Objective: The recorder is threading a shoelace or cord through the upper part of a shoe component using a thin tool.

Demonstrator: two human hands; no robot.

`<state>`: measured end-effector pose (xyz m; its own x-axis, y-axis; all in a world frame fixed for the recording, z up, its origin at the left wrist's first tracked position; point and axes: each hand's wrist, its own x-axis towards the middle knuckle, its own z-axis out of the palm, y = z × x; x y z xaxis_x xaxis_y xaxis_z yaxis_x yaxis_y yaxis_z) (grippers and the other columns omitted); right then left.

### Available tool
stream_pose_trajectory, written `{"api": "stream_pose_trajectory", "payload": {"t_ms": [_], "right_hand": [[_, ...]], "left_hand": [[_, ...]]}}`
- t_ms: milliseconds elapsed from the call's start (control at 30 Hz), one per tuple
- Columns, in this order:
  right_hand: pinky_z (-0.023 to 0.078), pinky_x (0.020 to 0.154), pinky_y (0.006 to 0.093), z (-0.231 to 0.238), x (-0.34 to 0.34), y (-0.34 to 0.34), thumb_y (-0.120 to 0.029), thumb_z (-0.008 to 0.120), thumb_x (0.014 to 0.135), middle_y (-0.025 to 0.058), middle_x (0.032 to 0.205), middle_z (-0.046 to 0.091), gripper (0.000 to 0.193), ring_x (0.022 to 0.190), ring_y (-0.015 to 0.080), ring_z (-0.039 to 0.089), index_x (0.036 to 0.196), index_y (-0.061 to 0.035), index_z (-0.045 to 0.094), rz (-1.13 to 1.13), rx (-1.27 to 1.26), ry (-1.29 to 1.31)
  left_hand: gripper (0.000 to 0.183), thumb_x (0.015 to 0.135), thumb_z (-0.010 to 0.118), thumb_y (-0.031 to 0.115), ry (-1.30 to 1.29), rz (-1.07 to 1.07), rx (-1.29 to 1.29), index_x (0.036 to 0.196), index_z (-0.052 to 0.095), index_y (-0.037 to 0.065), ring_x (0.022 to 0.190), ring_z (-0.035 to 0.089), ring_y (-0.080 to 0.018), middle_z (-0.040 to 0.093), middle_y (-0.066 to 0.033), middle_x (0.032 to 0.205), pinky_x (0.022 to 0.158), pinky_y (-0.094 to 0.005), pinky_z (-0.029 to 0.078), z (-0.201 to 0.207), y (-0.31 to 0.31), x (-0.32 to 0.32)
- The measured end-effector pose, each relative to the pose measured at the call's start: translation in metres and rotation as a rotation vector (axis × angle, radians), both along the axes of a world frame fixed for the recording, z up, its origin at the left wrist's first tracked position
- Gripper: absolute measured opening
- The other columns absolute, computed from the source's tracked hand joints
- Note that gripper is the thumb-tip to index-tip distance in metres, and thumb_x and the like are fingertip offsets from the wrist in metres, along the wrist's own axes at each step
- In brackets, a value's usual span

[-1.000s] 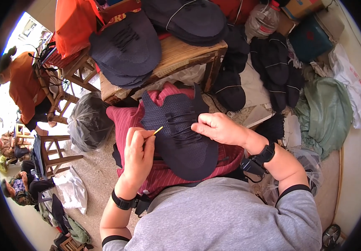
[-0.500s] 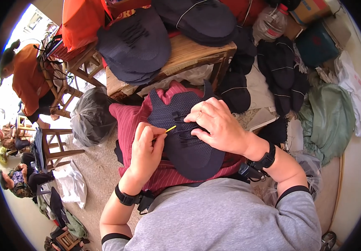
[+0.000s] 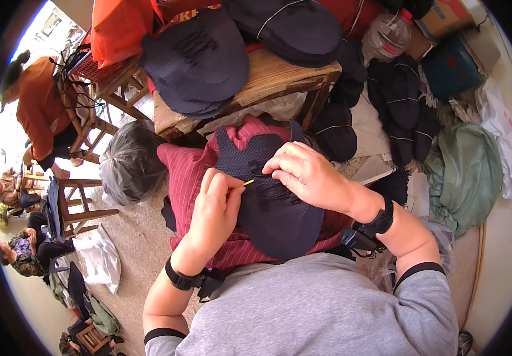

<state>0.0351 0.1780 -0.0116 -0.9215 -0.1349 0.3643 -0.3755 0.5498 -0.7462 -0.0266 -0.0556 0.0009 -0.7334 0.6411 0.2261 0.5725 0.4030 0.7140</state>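
A dark navy mesh shoe upper (image 3: 279,228) lies spread on a maroon pinstriped cloth (image 3: 184,169) over my lap. Black lace (image 3: 257,167) runs across its middle. My left hand (image 3: 214,199) is closed in a pinch on a thin yellow stick-like tool (image 3: 248,183), whose tip points at the lacing; the rest is hidden in my fingers. On the right side of the upper, my right hand (image 3: 312,178) is closed, thumb and forefinger pinched at the lace. Its other fingers are curled above.
Stacked dark uppers (image 3: 199,65) rest on a wooden bench (image 3: 268,74) ahead. Tied bundles (image 3: 395,101) lie to the right, near a green sack (image 3: 466,172). At left are a stuffed plastic bag (image 3: 131,163), a wooden stool (image 3: 81,204) and several seated people.
My right thumb and fingers have drawn together into a pinch at the lace. My left hand, with the yellow tool, has shifted slightly right, and the upper has moved a little with them.
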Motion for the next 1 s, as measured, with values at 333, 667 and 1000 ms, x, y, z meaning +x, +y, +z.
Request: {"api": "stream_pose_trajectory", "payload": {"t_ms": [333, 667, 1000], "right_hand": [[0.053, 0.079, 0.0396, 0.0, -0.003, -0.003, -0.001, 0.071, 0.087, 0.0104, 0.094, 0.064, 0.013, 0.088, 0.0291, 0.065, 0.1, -0.0019, 0.068, -0.023, -0.007, -0.045], [0.052, 0.08, 0.0431, 0.011, -0.001, 0.018, -0.002, 0.066, 0.088, 0.0119, 0.095, 0.058, 0.009, 0.092, 0.033, 0.062, 0.093, -0.0036, 0.059, -0.095, 0.18, 0.035], [0.051, 0.065, 0.0452, 0.019, -0.013, 0.016, -0.028, 0.074, 0.092, 0.012, 0.077, 0.06, 0.03, 0.071, 0.0328, 0.064, 0.08, -0.0058, 0.058, 0.111, 0.26, -0.159]], "left_hand": [[0.02, 0.088, 0.068, -0.007, -0.05, -0.109, 0.044, 0.101, 0.054, -0.001, 0.081, 0.061, -0.0345, 0.054, -0.017, 0.093, 0.07, -0.0401, 0.052, -0.006, 0.014, -0.007], [0.059, 0.088, 0.068, -0.008, -0.263, -0.213, -0.045, 0.142, 0.046, 0.002, 0.082, 0.052, -0.0137, 0.049, -0.0073, 0.105, 0.073, -0.0266, 0.049, 0.007, 0.003, -0.006], [0.057, 0.094, 0.07, 0.002, -0.355, -0.203, -0.01, 0.144, 0.042, 0.003, 0.087, 0.048, -0.0128, 0.044, -0.0074, 0.111, 0.079, -0.0278, 0.048, -0.008, -0.001, 0.001]]}}
